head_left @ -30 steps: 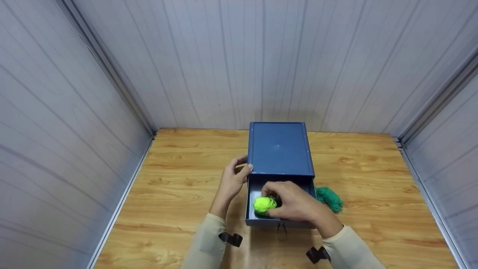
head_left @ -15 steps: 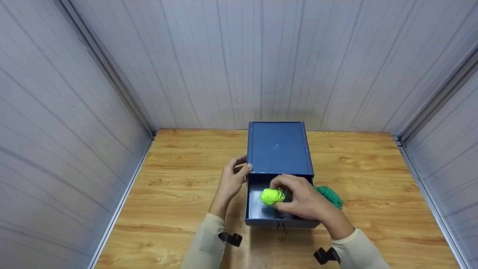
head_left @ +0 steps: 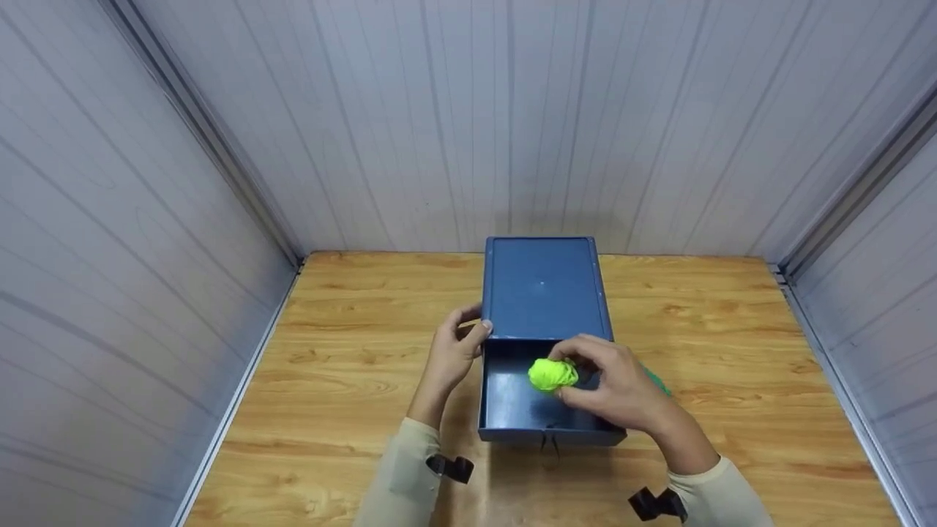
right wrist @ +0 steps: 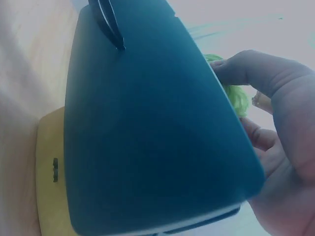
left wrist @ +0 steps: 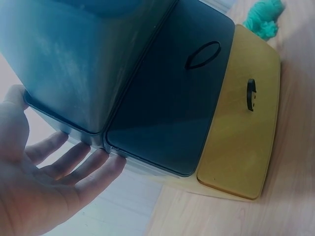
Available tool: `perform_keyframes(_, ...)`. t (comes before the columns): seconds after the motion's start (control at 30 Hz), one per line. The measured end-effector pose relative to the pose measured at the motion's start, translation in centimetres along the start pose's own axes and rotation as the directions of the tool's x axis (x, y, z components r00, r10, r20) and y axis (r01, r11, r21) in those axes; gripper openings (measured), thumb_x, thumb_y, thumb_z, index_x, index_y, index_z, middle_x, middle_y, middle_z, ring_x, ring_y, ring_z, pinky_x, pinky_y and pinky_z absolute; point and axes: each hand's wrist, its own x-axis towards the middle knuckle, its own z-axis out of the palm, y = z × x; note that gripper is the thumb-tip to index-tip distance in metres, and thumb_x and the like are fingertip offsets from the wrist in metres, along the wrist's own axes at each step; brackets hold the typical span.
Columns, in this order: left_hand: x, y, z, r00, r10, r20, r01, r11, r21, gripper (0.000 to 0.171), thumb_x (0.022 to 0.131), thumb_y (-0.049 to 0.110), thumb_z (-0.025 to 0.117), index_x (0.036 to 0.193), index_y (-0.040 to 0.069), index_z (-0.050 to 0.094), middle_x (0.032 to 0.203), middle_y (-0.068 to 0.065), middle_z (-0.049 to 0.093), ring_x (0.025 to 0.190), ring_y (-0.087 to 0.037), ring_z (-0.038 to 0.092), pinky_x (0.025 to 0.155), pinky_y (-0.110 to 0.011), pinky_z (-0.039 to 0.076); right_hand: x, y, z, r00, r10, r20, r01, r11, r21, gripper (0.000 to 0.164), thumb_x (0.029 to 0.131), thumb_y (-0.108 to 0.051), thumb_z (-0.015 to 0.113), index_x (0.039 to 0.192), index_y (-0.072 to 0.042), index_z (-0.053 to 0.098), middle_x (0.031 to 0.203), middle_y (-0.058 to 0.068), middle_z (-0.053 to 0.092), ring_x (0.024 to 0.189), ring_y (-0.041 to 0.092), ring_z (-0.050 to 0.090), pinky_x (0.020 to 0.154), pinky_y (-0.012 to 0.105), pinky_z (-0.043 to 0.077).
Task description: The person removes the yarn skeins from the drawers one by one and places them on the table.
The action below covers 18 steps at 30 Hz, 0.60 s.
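Note:
My right hand (head_left: pixel 615 380) pinches a bright yellow-green bundle of yarn (head_left: pixel 550 374) between thumb and fingers, above the pulled-out top drawer (head_left: pixel 512 402) of a blue drawer unit (head_left: pixel 545 293). In the right wrist view the drawer front (right wrist: pixel 147 118) hides part of the yarn (right wrist: pixel 237 98). At the unit's left side, my left hand (head_left: pixel 455 348) rests its fingertips, with the thumb at the front corner. Its fingers (left wrist: pixel 98 179) are extended against the side wall in the left wrist view.
Below the open drawer are a closed dark blue drawer (left wrist: pixel 167 98) with a loop pull and a yellow drawer (left wrist: pixel 241 118). Green yarn (left wrist: pixel 263 18) lies on the wooden table (head_left: pixel 351 366), right of the unit. Pale panel walls (head_left: pixel 454 132) enclose the table.
My right hand has lifted the yellow-green yarn from near the drawer's front left and carried it up and to the right. My left hand has stayed at the unit's side.

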Motion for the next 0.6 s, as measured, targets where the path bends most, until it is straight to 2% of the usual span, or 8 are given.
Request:
perform_keyframes(0.2, -0.1, 0.1, 0.0, 1.000, -0.002, -0.004, 0.002, 1.000, 0.005, 0.046, 0.099, 0.017, 0.066, 0.141, 0.002, 0.057, 0.138, -0.019, 0.059, 0.114, -0.026, 0.065, 0.083, -0.034, 0.059, -0.8, 0.5, -0.7, 0.999, 0.022, -0.050, -0.021, 0.999, 0.026, 0.036, 0.085, -0.015, 0.085, 0.113, -0.030, 0.068, 0.110, -0.012, 0.067, 0.090, 0.011, 0.063, 0.077, 0.032, 0.057)
perform_keyframes(0.37, 0.0, 0.1, -0.1, 1.000, 0.009, 0.005, -0.009, 1.000, -0.010, 0.047, 0.100, 0.017, 0.064, 0.142, 0.000, 0.055, 0.140, -0.020, 0.057, 0.113, -0.026, 0.065, 0.084, -0.036, 0.059, -1.5, 0.8, -1.5, 0.995, 0.047, -0.088, -0.044, 0.998, 0.042, 0.035, 0.085, -0.017, 0.085, 0.114, -0.029, 0.068, 0.110, -0.011, 0.068, 0.090, 0.013, 0.064, 0.078, 0.034, 0.058)
perform_keyframes(0.6, 0.0, 0.1, 0.0, 1.000, 0.006, 0.001, -0.006, 1.000, 0.007, 0.046, 0.100, 0.018, 0.065, 0.141, 0.002, 0.056, 0.139, -0.019, 0.059, 0.115, -0.027, 0.065, 0.085, -0.036, 0.059, -2.8, 1.6, -2.5, 0.980, 0.099, -0.170, -0.089, 0.994, 0.062, 0.037, 0.084, -0.011, 0.085, 0.115, -0.023, 0.069, 0.104, -0.007, 0.070, 0.087, 0.016, 0.065, 0.075, 0.030, 0.058)
